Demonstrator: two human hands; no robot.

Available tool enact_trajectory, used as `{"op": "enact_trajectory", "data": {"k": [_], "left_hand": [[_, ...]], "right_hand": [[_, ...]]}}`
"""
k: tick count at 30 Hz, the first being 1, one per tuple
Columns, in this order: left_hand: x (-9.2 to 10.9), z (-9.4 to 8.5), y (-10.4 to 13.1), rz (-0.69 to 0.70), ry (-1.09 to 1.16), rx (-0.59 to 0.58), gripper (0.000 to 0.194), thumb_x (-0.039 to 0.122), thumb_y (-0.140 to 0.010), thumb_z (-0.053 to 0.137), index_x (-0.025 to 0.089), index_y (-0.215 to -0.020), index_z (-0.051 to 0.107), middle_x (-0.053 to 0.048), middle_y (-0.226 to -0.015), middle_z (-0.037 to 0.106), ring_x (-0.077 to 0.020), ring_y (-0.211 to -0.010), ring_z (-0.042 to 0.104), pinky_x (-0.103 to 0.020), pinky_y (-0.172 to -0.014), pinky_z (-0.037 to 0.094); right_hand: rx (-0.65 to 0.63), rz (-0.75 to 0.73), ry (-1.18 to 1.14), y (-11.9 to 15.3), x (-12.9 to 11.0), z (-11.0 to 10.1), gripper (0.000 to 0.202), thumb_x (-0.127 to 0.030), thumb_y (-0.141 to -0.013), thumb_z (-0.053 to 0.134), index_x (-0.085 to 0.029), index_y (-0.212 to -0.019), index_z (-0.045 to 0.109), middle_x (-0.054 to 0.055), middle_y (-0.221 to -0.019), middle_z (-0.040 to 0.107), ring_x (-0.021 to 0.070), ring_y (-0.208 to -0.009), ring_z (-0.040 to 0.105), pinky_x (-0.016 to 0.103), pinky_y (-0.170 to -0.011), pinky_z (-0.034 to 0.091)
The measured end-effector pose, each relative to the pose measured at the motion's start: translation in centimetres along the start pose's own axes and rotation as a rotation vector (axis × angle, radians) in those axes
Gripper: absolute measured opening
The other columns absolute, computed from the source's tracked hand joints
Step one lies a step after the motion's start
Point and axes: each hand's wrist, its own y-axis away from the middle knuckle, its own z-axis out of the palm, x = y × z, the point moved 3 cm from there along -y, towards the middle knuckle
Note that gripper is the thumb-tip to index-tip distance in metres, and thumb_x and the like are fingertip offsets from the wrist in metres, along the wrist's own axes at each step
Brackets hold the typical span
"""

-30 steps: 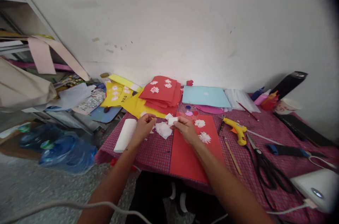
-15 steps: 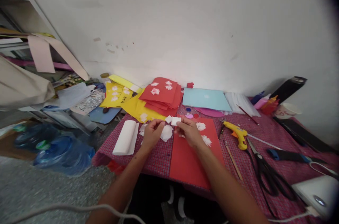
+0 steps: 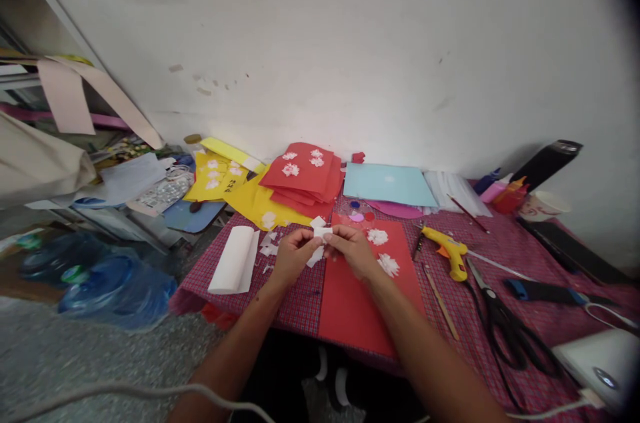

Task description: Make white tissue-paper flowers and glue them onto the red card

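L hand (image 3: 294, 257) & R hand (image 3: 353, 251) each pinch a side of a small white paper piece (image 3: 323, 231), fingertips closed on it, prob. to keep it steady b/w them, nr the red card sheet (image 3: 358, 306)'s far L corner. Paper roll (image 3: 233, 260) sits L, glue gun (image 3: 452, 254) R, prob. for easy reach. Yellow card (image 3: 203, 191) has blk. characters, too small to read; no brand legible.

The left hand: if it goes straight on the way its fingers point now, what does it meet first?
Most likely the right hand, just across the small white paper at the fingers of the left hand; the exact depth between them is unclear.
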Motion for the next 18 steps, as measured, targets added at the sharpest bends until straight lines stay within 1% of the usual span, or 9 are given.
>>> {"op": "enact_trajectory", "data": {"k": [4,7,11,15,18], "left_hand": [[0.26,-0.02,0.21,-0.028,-0.006,-0.018,0.029,0.045,-0.081,0.068,0.017,-0.077,0.062,0.006,-0.057,0.047,-0.0076,-0.05,0.037,-0.021,-0.049,0.029],[0.23,-0.06,0.24,-0.037,-0.019,-0.016,0.03,0.046,-0.082,0.066,0.018,-0.075,0.06,0.006,-0.055,0.045,-0.0077,-0.049,0.036,-0.021,-0.048,0.028],[0.3,-0.15,0.31,-0.026,-0.045,-0.031,0.031,0.046,-0.085,0.064,0.018,-0.074,0.059,0.006,-0.055,0.046,-0.0079,-0.049,0.037,-0.021,-0.048,0.029],[0.55,-0.15,0.4,-0.006,-0.063,-0.051,0.031,0.046,-0.088,0.061,0.017,-0.076,0.06,0.005,-0.054,0.047,-0.0086,-0.049,0.039,-0.022,-0.048,0.03],[0.62,-0.18,0.42,0.008,-0.081,-0.04,0.029,0.045,-0.088,0.061,0.017,-0.078,0.062,0.005,-0.055,0.048,-0.0091,-0.049,0.041,-0.022,-0.048,0.032]], "right_hand": [[-0.004,0.011,-0.013,0.06,-0.1,-0.23,0.027,-0.046,-0.082,0.069,-0.019,-0.083,0.068,0.0,-0.059,0.068,0.0117,-0.048,0.056,0.023,-0.05,0.041],[0.002,0.007,-0.001,0.03,-0.15,-0.3,0.026,-0.045,-0.082,0.069,-0.019,-0.082,0.069,0.0,-0.059,0.068,0.0117,-0.048,0.055,0.023,-0.05,0.04],[0.013,-0.012,0.039,0.05,-0.26,-0.28,0.027,-0.044,-0.083,0.068,-0.019,-0.076,0.068,0.0,-0.058,0.068,0.0113,-0.05,0.055,0.023,-0.052,0.04],[0.026,-0.012,0.037,0.06,-0.22,-0.29,0.026,-0.043,-0.083,0.068,-0.019,-0.075,0.067,0.0,-0.058,0.067,0.0111,-0.049,0.053,0.023,-0.052,0.04],[0.031,-0.017,0.039,0.04,-0.28,-0.25,0.026,-0.043,-0.083,0.069,-0.018,-0.074,0.066,0.0,-0.058,0.067,0.0111,-0.05,0.053,0.023,-0.052,0.039]]}}
